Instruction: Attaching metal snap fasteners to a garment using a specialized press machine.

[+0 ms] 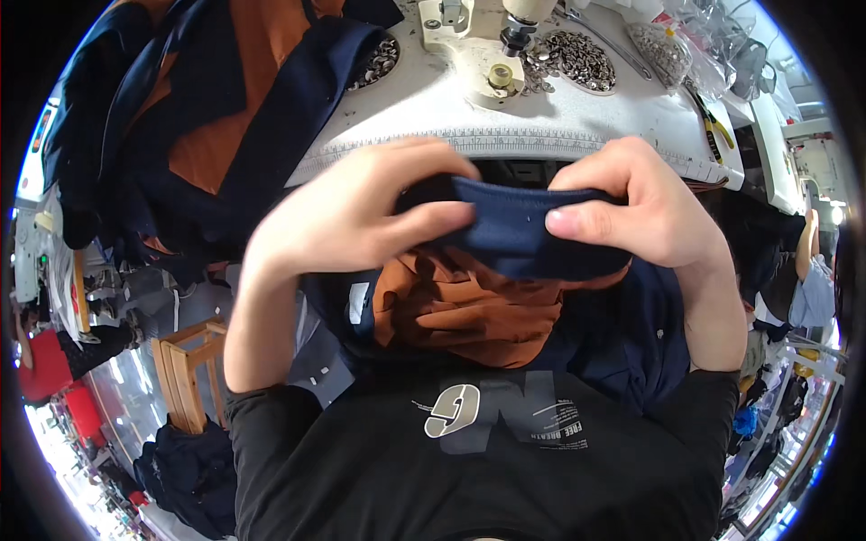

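Note:
Both my hands hold a navy fabric edge (511, 220) of a garment stretched between them, just before the table's front rim. My left hand (365, 209) grips its left part, thumb in front and fingers behind; the hand is slightly blurred. At the right, my right hand (622, 206) pinches it between thumb and fingers, beside a small mark in the cloth. Below hangs the garment's rust-brown lining (467, 311), bunched over my lap, with navy cloth on both sides and a pale label (358, 303) at the left.
Beyond my hands stands a snap-fastener press (500, 74) on a white table (419, 101) with a ruler strip (500, 142) along its front. Metal fasteners (582, 61) lie behind it, pliers (712, 132) at the right. Navy and rust garments (270, 101) pile up left, near a wooden stool (189, 365).

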